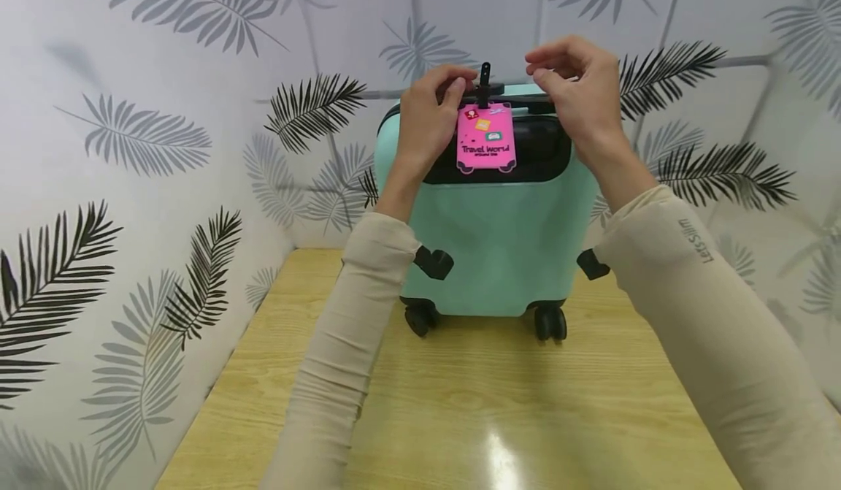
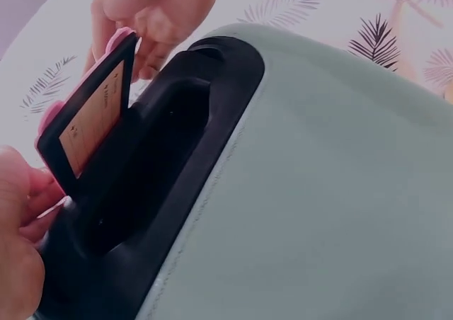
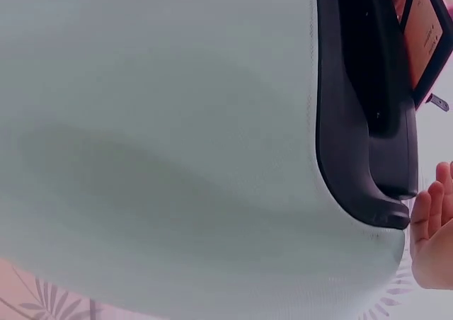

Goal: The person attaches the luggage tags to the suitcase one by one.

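A mint green suitcase [image 1: 499, 242] stands upright on its wheels on a wooden table [image 1: 473, 410]. A pink luggage tag [image 1: 486, 138] reading "Travel world" hangs by a black strap [image 1: 485, 81] from the top handle, over the black handle recess [image 1: 542, 150]. My left hand [image 1: 458, 87] pinches the strap just left of the tag. My right hand [image 1: 540, 69] hovers above the handle to the right, fingers loosely curled and holding nothing. The left wrist view shows the tag's black back [image 2: 88, 118]; the right wrist view shows the suitcase shell [image 3: 163, 122] and my right fingertips [image 3: 433, 221].
Leaf-print walls [image 1: 131, 183] close in the table on the left, back and right. Black wheels [image 1: 420, 318] and side bumpers [image 1: 434, 262] stick out from the suitcase. Bare tabletop lies in front of the suitcase, toward me.
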Tool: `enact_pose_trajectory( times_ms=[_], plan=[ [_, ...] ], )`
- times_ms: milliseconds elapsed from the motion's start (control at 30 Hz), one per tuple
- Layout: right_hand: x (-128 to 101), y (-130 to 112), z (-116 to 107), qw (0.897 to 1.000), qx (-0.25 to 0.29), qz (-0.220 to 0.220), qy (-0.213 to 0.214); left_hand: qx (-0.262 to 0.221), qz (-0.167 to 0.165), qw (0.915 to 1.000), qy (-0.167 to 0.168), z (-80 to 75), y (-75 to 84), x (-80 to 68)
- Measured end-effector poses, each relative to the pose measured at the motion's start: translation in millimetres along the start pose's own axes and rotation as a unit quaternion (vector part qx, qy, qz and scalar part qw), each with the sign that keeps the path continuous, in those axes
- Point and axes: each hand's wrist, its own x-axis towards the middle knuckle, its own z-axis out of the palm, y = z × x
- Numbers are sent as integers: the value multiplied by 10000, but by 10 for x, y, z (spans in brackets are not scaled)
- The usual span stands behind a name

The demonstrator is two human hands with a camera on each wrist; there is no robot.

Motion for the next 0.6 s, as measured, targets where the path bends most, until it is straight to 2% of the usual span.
enact_pose_trajectory(
  times_ms=[167,300,467,600],
  plan=[
    [-58,-18,-90,9971,-694,-36,-311,-97,305,9992,228,-20,-9,-39],
    [-137,-12,-214,9873,-1419,-101,-710,330,485,9983,12,-111,-27,-111],
    [-239,58,-479,9761,-1888,-362,-1012,874,807,9919,-452,-377,-135,-255],
    [-343,183,-750,9672,-2195,-377,-1222,1394,855,9845,-629,-631,-290,-364]
  ],
)
